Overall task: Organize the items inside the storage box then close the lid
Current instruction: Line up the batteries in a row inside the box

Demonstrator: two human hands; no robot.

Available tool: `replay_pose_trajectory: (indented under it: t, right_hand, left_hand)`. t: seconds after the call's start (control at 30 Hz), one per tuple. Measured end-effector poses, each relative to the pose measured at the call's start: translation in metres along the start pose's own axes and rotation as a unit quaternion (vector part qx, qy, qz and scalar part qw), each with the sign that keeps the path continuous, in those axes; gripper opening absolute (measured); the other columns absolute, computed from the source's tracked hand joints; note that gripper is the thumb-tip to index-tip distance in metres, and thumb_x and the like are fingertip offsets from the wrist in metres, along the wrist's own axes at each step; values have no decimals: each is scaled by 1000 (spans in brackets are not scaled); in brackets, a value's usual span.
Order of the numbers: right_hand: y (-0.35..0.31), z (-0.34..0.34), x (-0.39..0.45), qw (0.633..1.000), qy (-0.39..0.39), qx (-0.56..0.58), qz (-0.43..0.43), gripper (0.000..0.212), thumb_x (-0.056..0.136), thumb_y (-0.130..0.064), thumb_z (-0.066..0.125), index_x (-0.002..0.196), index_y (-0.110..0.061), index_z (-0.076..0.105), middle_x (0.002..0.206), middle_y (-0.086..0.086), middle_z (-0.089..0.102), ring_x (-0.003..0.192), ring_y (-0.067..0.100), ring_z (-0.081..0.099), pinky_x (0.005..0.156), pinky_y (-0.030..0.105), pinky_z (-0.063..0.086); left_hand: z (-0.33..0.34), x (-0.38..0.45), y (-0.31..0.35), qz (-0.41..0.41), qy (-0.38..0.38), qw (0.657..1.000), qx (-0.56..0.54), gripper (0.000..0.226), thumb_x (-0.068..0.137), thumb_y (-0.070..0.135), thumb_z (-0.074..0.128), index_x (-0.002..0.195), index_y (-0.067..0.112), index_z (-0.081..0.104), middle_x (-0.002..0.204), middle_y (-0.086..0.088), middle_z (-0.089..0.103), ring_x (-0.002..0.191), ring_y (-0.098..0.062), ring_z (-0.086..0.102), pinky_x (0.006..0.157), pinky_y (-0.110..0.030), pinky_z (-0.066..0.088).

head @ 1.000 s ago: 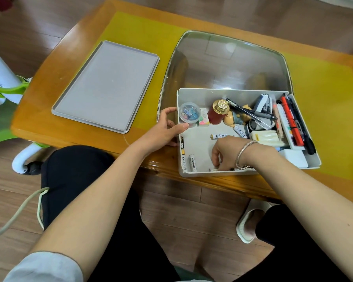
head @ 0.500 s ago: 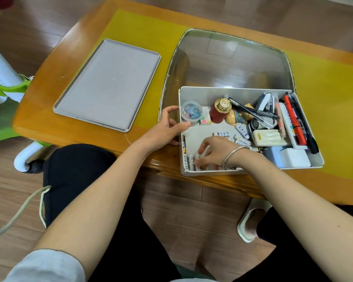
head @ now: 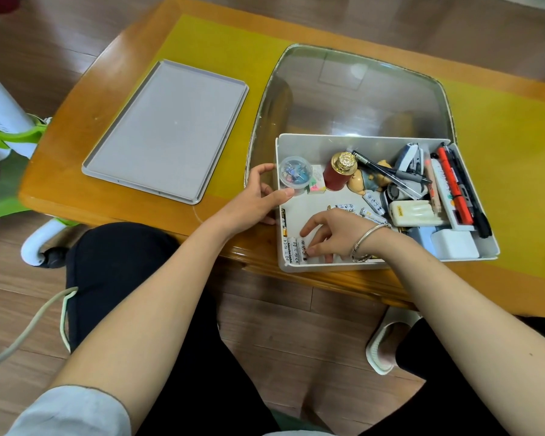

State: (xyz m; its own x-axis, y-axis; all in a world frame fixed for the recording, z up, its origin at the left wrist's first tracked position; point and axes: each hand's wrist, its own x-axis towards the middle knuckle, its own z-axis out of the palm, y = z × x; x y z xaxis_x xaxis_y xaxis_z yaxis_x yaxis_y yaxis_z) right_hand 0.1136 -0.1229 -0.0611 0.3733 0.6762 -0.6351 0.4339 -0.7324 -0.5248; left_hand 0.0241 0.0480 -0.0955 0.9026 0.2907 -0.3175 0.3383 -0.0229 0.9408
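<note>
Wooden table with a yellow inlaid top (head: 221, 58), bearing at far left a flat grey rectangular lid (head: 167, 130), off the box. At right, on the table's near edge, the open white plastic storage box (head: 466, 251) stands in front of a clear domed plastic sheet (head: 353, 96). Right end of the box: red and black marker pens (head: 455, 187), a cream block (head: 414, 212), a pale blue-white box (head: 450, 245). Far wall: a dark red jar with a gold cap (head: 340, 171) and a round clear tub of coloured pins (head: 295, 176).

Left hand (head: 255, 199): grasps the box's left wall, thumb over the rim, unchanged from the earlier frames. Right hand (head: 331, 234), with a silver bangle (head: 367, 240) at the wrist: has travelled leftward along the near wall since one second ago; its fingers now curl down onto small white batteries (head: 293, 250) lined up in the near left corner, where earlier a single battery lay. Whether it pinches one or only presses cannot be told.
</note>
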Motion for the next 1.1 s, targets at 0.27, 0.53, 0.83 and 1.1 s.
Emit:
replay_pose_trajectory:
  t: [0.27, 0.53, 0.83, 1.1]
  right_hand:
    - [2, -12, -11, 999, -11, 31, 15, 30, 83, -12, 69, 111, -16, 57, 85, 5, 72, 51, 12, 64, 42, 21, 48]
    - [16, -23, -4, 938, 306, -151, 53, 17, 81, -27, 69, 97, -23, 69, 105, 7, 65, 100, 27, 59, 86, 33, 47]
    - [21, -17, 14, 913, 294, -271, 76, 19, 87, -26, 61, 105, -30, 67, 113, 9, 62, 101, 33, 60, 79, 36, 46]
    - [12, -15, 0, 929, 331, -161, -48, 23, 85, -37, 65, 104, -24, 62, 85, 2, 70, 90, 28, 62, 75, 36, 51]
  left_hand:
    - [1, -1, 2, -2, -1, 1000, -4, 69, 89, 36, 61, 143, 28, 19, 90, 2, 50, 92, -15, 63, 76, -35, 59]
    - [0, -2, 2, -1, -2, 1000, -1, 69, 90, 36, 60, 144, 27, 18, 89, 3, 49, 88, -12, 62, 68, -24, 58]
    - [0, -2, 2, 0, -5, 1000, 0, 70, 89, 39, 61, 144, 28, 17, 93, 1, 51, 92, -14, 62, 73, -29, 59]
    - [0, -2, 1, 6, -1, 1000, -3, 68, 89, 39, 61, 142, 27, 20, 90, 2, 49, 85, -10, 60, 57, -12, 51]
